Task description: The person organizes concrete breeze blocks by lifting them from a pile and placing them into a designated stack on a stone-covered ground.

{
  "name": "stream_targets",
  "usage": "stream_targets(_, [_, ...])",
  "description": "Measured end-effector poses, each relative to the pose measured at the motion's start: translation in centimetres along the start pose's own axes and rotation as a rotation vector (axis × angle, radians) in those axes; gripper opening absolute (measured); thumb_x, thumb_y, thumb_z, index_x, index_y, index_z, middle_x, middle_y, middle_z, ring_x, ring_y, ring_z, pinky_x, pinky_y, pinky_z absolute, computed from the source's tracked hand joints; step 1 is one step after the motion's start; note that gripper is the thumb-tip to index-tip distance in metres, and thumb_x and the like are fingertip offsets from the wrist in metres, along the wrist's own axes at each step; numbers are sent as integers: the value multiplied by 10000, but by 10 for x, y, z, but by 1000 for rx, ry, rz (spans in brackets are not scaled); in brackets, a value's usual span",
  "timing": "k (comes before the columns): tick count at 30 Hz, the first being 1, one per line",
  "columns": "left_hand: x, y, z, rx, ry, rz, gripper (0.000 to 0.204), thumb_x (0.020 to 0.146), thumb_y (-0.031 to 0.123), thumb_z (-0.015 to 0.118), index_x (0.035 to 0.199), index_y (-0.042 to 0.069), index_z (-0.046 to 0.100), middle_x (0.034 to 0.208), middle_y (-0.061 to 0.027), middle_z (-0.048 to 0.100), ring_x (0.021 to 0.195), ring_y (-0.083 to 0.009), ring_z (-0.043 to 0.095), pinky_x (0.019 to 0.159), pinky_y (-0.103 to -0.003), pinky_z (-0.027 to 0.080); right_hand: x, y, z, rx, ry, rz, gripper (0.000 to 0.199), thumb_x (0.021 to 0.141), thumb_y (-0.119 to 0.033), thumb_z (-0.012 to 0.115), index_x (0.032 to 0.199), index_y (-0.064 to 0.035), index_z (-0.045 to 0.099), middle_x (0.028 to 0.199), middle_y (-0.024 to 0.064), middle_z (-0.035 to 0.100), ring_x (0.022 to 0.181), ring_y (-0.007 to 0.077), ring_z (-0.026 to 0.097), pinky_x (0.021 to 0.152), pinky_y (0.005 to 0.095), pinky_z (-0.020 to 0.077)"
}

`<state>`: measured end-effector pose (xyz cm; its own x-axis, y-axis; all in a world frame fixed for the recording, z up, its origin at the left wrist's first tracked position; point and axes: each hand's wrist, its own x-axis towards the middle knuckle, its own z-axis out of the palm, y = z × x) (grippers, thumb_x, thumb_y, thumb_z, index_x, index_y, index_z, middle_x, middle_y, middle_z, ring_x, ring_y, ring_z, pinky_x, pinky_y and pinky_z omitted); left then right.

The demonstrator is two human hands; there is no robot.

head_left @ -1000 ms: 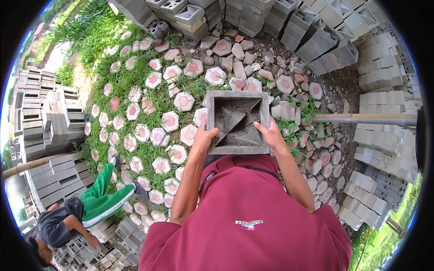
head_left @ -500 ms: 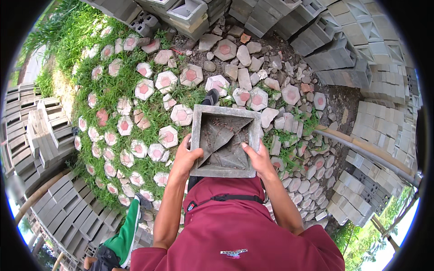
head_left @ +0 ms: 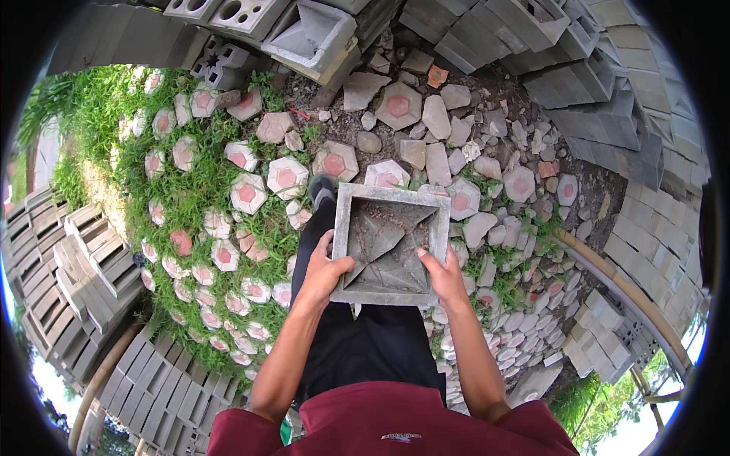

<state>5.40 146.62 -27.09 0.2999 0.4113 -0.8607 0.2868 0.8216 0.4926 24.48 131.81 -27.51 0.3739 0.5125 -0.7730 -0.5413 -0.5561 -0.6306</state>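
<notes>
Both hands, left hand [head_left: 325, 275] and right hand [head_left: 441, 277], clamped the square concrete block [head_left: 389, 245]; loose hexagonal pavers [head_left: 285, 178] underfoot risked a stumble, dropping it.

Square block [head_left: 390, 245] between both hands, above paving stones [head_left: 251, 190]; stacked blocks [head_left: 593, 91] behind.

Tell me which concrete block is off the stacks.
The square grey block with the recessed star-like pattern, held by left hand and right hand. The other blocks sit stacked around the yard.
</notes>
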Motion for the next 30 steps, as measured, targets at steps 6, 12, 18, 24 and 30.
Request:
stream_targets(6, [165,45,-16,37,-138,-59,660,670,45,609,1303,-45,441,882,-45,581,748,-131,536,680,-255,441,139,7,25,-15,127,-30,482,885,-139,627,1311,6,452,1180,88,588,1047,159,543,933,299,413])
stream_targets(12, [250,98,-14,306,-173,-44,861,639,78,654,1408,-77,299,1046,-121,594,868,-185,572,785,-289,475,213,1,36,-58,199,-38,384,888,-166,628,1219,5,534,1064,104,647,970,181,593,872,321,452])
stream_targets(18, [313,157,4,530,-195,61,957,621,114,701,1435,-83,239,1253,-201,526,1111,-256,533,989,-303,385,280,-7,43,-310,368,-186,311,873,-225,644,1059,19,589,939,172,685,873,246,661,794,350,484])
stream_targets(24, [376,173,18,1063,176,471,775,660,251,733,1300,-79,446,1173,-180,559,1089,-302,545,956,-338,412,341,-53,46,-361,433,-248,289,855,-231,644,969,32,610,804,168,688,745,279,682,694,376,502])
stream_targets(30, [386,147,76,-40,56,-381,993,780,512,724,1450,-29,229,1512,-289,105,1368,-464,225,929,-674,373,411,-69,16,-417,578,-234,275,838,-192,628,979,41,588,782,210,677,762,357,685,677,419,514])
